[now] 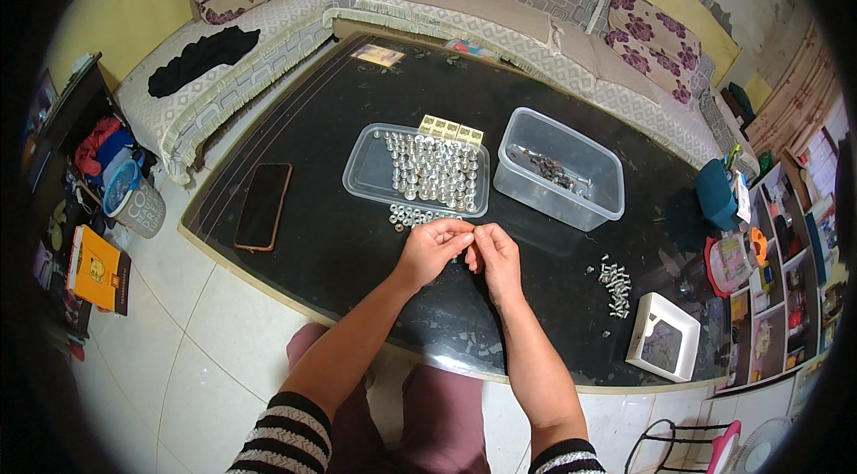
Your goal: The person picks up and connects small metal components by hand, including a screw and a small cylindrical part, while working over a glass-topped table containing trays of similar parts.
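My left hand (pixel 430 253) and my right hand (pixel 497 258) meet above the black table (pixel 357 273), fingertips pinched together. Whatever sits between them is too small or hidden to make out. Just beyond my fingers lies a shallow clear plastic lid (pixel 368 186) with rows of small round silver metal pieces (pixel 433 172). More small ring-like metal pieces (pixel 411 216) are gathered along its near edge, close to my left hand. To the right stands a deep clear plastic box (pixel 558 208) with dark, small metal parts (pixel 553 172) on its bottom.
At the right are a pile of silver screw-like pieces (pixel 616 289) and an open white box (pixel 683 336). A phone (pixel 263 206) lies at the left. A patterned strip (pixel 451 130) touches the lid's far edge. Sofas (pixel 482 19) run behind the table.
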The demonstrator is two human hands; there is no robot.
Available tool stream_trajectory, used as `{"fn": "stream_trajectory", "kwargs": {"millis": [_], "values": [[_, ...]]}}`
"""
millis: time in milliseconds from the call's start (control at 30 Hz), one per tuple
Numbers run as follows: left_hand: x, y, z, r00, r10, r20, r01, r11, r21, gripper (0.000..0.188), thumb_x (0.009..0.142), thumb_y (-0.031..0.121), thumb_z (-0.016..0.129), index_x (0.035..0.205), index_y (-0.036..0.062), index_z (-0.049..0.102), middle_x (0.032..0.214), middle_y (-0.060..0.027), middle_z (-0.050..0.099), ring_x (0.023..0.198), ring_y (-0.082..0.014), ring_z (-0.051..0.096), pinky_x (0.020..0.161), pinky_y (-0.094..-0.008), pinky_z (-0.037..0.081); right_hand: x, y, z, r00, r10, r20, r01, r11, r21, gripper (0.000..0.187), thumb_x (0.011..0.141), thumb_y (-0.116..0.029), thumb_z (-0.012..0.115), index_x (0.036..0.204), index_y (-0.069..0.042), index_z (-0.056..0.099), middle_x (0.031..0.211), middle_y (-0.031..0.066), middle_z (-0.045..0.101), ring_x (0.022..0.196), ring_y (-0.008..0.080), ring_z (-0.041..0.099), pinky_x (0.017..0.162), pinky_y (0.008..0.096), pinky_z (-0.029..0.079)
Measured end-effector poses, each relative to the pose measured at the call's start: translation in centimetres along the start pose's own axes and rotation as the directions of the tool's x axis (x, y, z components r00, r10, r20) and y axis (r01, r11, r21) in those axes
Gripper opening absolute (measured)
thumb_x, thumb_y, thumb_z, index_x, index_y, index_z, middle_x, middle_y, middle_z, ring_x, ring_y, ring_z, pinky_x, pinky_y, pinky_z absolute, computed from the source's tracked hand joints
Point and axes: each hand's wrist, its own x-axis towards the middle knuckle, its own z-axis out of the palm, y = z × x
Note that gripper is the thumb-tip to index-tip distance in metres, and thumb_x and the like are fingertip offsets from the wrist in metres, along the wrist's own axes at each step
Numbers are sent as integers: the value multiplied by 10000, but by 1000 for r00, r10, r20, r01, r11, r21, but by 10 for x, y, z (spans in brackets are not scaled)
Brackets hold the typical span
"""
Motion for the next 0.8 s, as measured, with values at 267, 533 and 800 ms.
{"fn": "stream_trajectory", "kwargs": {"millis": [267, 533, 800], "values": [[1, 1, -1, 1000, 8, 2, -8, 1000, 0, 157, 804, 77, 506, 927, -12, 544, 743, -9, 552, 636, -44, 488, 562, -172, 376, 1, 3, 0, 999, -2, 46, 3, 1000, -25, 347, 862, -325, 380, 686, -52, 503, 480, 6, 457, 397, 49, 386, 382, 170, 294], [1, -2, -2, 999, 17, 49, -13, 997, -72, 147, 805, 60, 495, 922, -20, 536, 731, -24, 557, 634, -70, 516, 559, -180, 387, 0, 0, -2, 995, 50, 87, -49, 999, -21, 351, 860, -320, 390, 661, -51, 495, 482, 9, 462, 401, 53, 396, 386, 175, 304], [1, -5, 1, 1000, 22, -1, -22, 998, -52, 139, 805, 32, 484, 915, -41, 525, 709, -44, 556, 596, -86, 524, 548, -189, 404, -2, -1, 2, 1000, 8, -19, -9, 999, -44, 364, 856, -322, 401, 651, -40, 506, 489, 12, 470, 404, 51, 404, 383, 176, 306]]}}
